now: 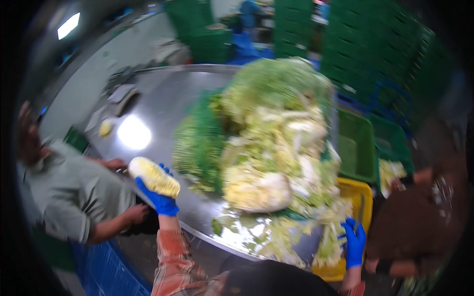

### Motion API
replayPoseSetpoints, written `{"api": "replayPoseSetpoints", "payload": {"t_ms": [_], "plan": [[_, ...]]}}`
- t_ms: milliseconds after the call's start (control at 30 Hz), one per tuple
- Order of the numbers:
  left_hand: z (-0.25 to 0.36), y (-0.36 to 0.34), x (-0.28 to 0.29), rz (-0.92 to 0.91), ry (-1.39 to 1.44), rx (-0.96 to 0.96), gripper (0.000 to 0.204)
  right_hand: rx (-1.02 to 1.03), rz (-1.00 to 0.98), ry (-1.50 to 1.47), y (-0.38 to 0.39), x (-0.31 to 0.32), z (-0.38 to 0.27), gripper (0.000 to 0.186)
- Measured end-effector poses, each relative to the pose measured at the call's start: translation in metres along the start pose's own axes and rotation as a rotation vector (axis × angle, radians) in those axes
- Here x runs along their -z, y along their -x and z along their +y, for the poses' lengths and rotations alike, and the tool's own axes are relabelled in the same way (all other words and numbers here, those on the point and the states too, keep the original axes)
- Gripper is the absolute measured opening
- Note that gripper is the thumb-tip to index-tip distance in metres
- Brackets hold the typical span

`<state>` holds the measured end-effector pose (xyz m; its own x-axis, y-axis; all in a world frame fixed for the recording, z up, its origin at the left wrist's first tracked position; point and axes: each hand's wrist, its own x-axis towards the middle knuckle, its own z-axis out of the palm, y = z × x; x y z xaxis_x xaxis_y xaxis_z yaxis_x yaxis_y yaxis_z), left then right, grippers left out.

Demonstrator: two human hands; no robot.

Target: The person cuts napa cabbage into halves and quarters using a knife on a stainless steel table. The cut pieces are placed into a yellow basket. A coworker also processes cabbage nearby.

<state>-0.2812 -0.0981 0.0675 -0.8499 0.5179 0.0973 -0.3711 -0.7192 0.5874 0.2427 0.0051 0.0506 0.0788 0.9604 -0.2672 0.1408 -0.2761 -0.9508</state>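
Observation:
My left hand [159, 198], in a blue glove, grips a pale yellow-white napa cabbage [154, 177] over the table's near left edge. My right hand [353, 242], also blue-gloved, is beside the yellow crate [364, 204] with its fingers apart. Loose cabbage leaves [328, 244] hang next to it; I see nothing held in it. On the steel table [170, 93], a heap of leaves and cabbages lies between my hands, with a trimmed cabbage [259, 192] at its near side. Green mesh sacks of cabbage [200, 143] lie beside the heap.
One person [89, 192] stands at the left, another in brown [419, 222] at the right. Green crates [356, 145] stand beyond the table's right side, with tall crate stacks [375, 44] behind. A blue crate [111, 269] is at the lower left.

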Motion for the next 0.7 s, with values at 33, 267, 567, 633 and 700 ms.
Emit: {"api": "replayPoseSetpoints", "payload": {"t_ms": [33,267,567,633,700], "plan": [[0.015,-0.022,0.019,0.071,-0.043,-0.045,0.063,-0.007,-0.012,-0.001,0.002,-0.005,0.009,0.033],[0.021,-0.135,0.215,0.512,-0.017,0.056,0.056,-0.07,-0.195,0.06,0.015,-0.063,0.017,0.028],[0.013,-0.147,0.053,-0.008,-0.408,-0.059,0.045,-0.025,-0.182,0.094,0.024,-0.091,0.02,0.021],[0.005,-0.111,-0.007,-0.268,-0.516,-0.012,0.039,0.008,-0.171,0.142,0.022,-0.099,0.022,0.02],[-0.015,-0.067,-0.063,-0.612,-0.617,0.115,0.032,0.117,-0.111,0.158,0.011,-0.095,0.055,0.017]]}}
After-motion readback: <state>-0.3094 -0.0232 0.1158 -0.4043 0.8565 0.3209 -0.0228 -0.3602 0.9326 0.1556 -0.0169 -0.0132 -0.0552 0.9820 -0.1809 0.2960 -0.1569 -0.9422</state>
